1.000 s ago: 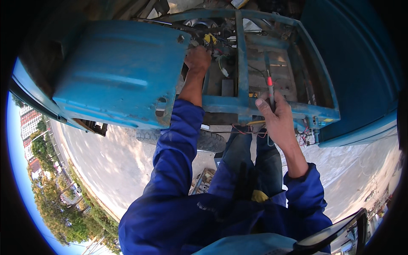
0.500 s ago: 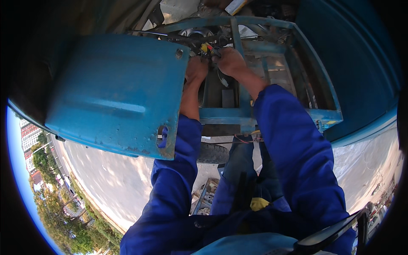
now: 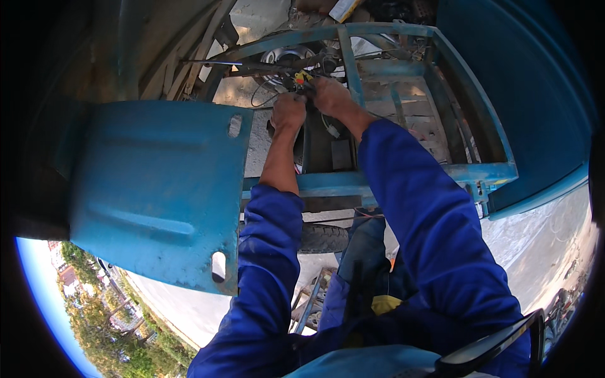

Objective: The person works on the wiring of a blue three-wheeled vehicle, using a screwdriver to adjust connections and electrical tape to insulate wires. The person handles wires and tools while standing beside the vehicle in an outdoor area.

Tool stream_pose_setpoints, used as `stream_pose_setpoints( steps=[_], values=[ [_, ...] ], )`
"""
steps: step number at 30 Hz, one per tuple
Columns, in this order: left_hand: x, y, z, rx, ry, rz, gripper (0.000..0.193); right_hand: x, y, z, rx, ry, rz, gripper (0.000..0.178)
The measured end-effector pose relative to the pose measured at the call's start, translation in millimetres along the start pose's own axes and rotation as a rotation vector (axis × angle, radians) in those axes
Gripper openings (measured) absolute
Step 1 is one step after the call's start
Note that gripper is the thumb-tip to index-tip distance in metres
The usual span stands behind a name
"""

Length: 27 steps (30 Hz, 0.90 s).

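Bright, pale ground (image 3: 173,293) and green trees (image 3: 101,290) show at the lower left, past a big blue metal sheet (image 3: 151,183) with two holes. A blue metal frame (image 3: 318,184) sits in the middle, and another tall blue panel (image 3: 523,107) stands on the right. The left hand (image 3: 289,112) and right hand (image 3: 332,97) meet inside the frame, just below a small yellow piece (image 3: 302,77). The fingers of both hands look bent, but they hide what is between them, so I cannot tell if they grip it. A white plug (image 3: 332,130) hangs just below the right hand, above a dark box (image 3: 342,155). The sleeves cross over the frame's near bar and hide parts of it.
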<state>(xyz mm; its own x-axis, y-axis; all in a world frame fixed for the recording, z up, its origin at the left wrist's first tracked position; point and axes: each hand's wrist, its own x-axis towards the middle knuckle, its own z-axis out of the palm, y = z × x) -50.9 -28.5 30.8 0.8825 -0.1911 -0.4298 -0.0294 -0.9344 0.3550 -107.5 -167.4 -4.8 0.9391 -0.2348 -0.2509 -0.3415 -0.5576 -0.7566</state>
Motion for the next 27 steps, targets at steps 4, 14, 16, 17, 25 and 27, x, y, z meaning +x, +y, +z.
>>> stream_pose_setpoints(
  steps=[4, 14, 16, 17, 25, 27],
  values=[
    [11, -4, 3, -0.093, -0.059, -0.052, 0.036, -6, -2, 0, -0.027, 0.022, -0.03, 0.027],
    [14, -17, 5, -0.449, -0.063, -0.013, 0.027, -17, 2, -3, 0.041, 0.267, -0.037, 0.023],
    [10, -18, 4, -0.156, 0.094, 0.08, 0.031, -20, -1, -24, 0.081, 0.283, -0.071, 0.024],
    [4, -17, 3, 0.0, 0.164, 0.106, 0.033, -26, -4, -37, 0.075, 0.262, -0.041, 0.025],
    [-139, 18, -54, -0.342, 0.158, 0.281, 0.037, -142, -68, -151, 0.751, 0.042, 0.177, 0.038],
    [-198, 33, -59, -0.608, -0.014, 0.299, 0.041, -186, -76, -169, 0.644, 0.02, 0.077, 0.038]
  ],
)
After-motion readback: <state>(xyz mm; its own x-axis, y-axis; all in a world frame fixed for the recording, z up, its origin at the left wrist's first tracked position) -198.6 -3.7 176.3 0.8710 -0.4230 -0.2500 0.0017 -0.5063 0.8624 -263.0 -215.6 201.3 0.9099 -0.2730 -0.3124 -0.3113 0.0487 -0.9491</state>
